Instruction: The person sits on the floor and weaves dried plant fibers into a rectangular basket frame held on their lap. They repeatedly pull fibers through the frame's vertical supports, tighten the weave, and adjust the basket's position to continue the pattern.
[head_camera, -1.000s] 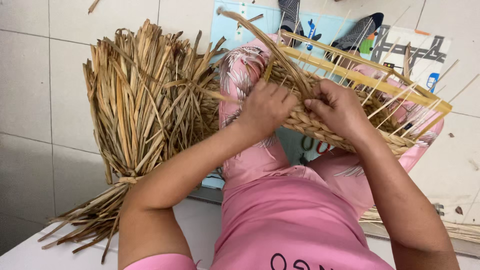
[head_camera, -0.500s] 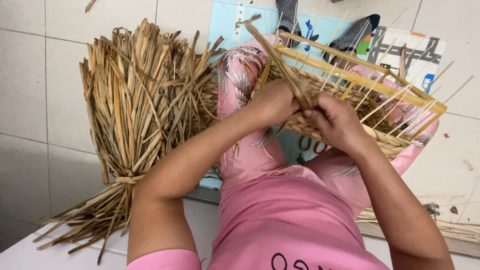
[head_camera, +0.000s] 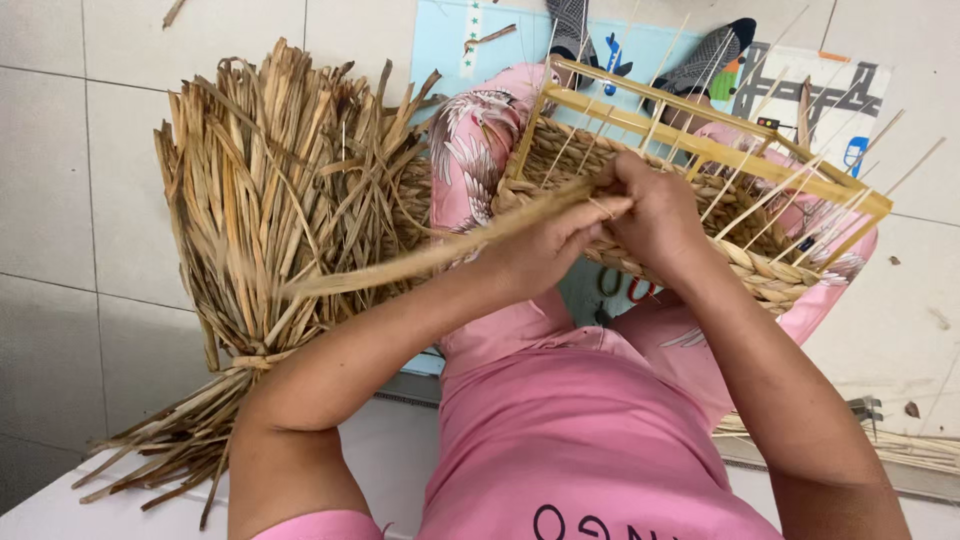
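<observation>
A half-woven straw basket (head_camera: 770, 265) on a yellow wooden frame (head_camera: 700, 140) rests on my pink-clad knees. Thin upright sticks rise from its woven wall. My left hand (head_camera: 545, 250) pinches a long flat straw strand (head_camera: 420, 258) that stretches out to the left, blurred. Beside it, my right hand (head_camera: 655, 215) presses against the basket's near wall, fingers closed on the weave where the strand enters it. The two hands touch each other.
A large tied bundle of dried straw (head_camera: 270, 230) lies on the tiled floor (head_camera: 70, 200) at the left. A light blue mat (head_camera: 450, 40) and two feet in dark shoes (head_camera: 705, 60) are beyond the basket. Loose straws (head_camera: 900, 445) lie at the lower right.
The straw strand stood up over the basket before; my left hand has swung it down and out to the left. Both hands have shifted slightly along the basket's near wall.
</observation>
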